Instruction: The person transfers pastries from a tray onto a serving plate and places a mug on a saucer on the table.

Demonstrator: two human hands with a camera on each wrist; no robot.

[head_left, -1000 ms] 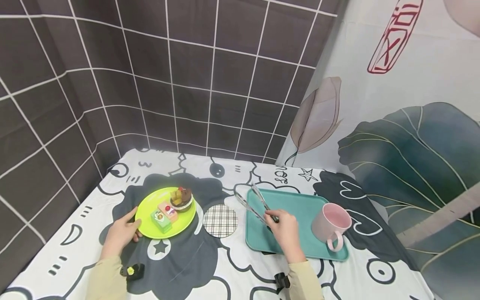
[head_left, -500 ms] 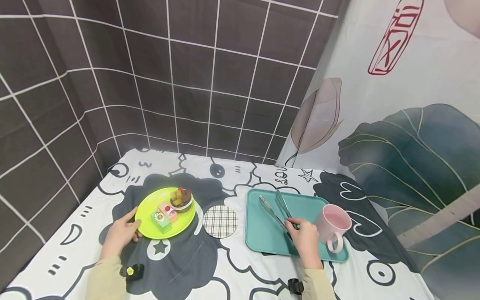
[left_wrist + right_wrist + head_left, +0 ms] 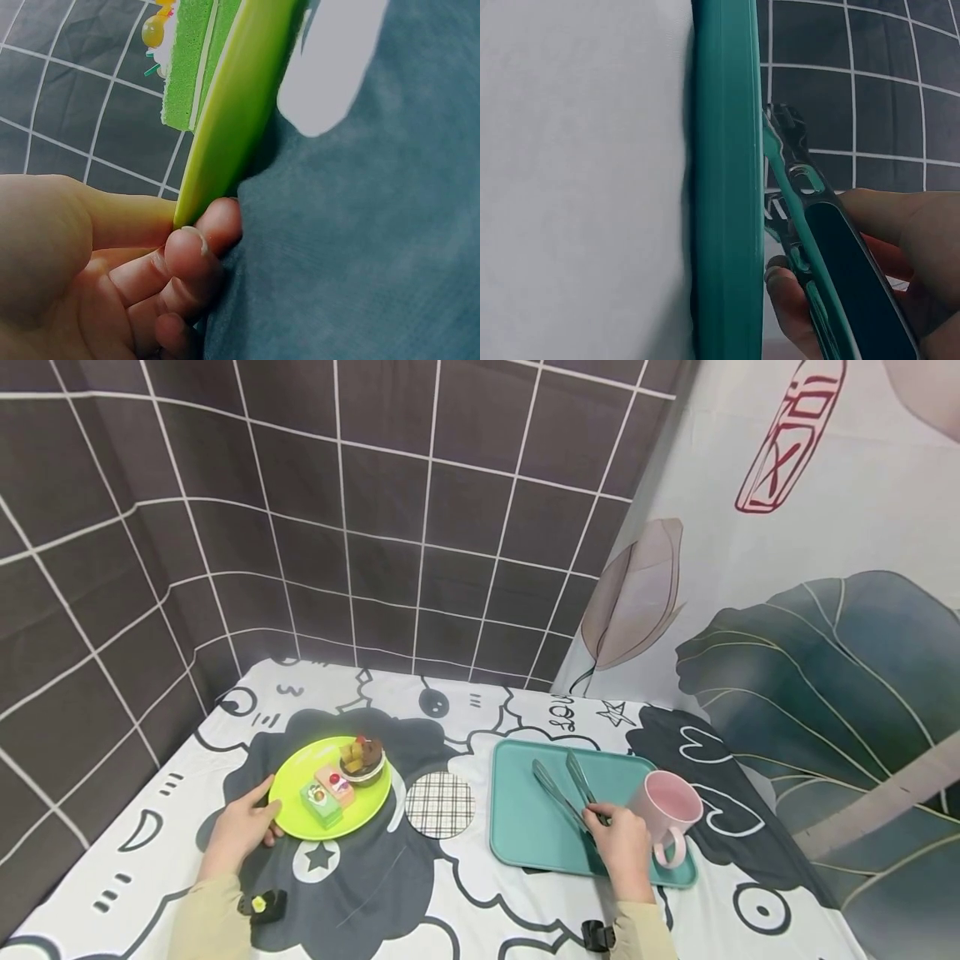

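Observation:
My left hand (image 3: 238, 827) pinches the near-left rim of a lime-green plate (image 3: 288, 789). In the left wrist view the thumb lies over the plate's rim (image 3: 236, 127) and the fingers curl beneath it. The plate bears a green cake piece (image 3: 321, 806), a pink one (image 3: 335, 782) and a small dessert cup (image 3: 362, 765). My right hand (image 3: 624, 852) grips metal tongs (image 3: 557, 792) at the teal tray (image 3: 517, 822), their arms spread apart and pointing away. The right wrist view shows the tongs' dark handle (image 3: 855, 277) between thumb and fingers; whether they touch the tray is unclear.
A pink mug (image 3: 667, 810) stands on the tray's right end, close to my right hand. Between plate and tray lies a round checked coaster (image 3: 440, 805). A patterned cloth (image 3: 480, 893) covers the table, and a dark gridded backdrop (image 3: 382, 527) rises behind it.
My right hand has carried the tongs rightward from the tray's left edge to over its middle, near the mug. They now sit slightly lower in view. My left hand keeps its hold on the plate.

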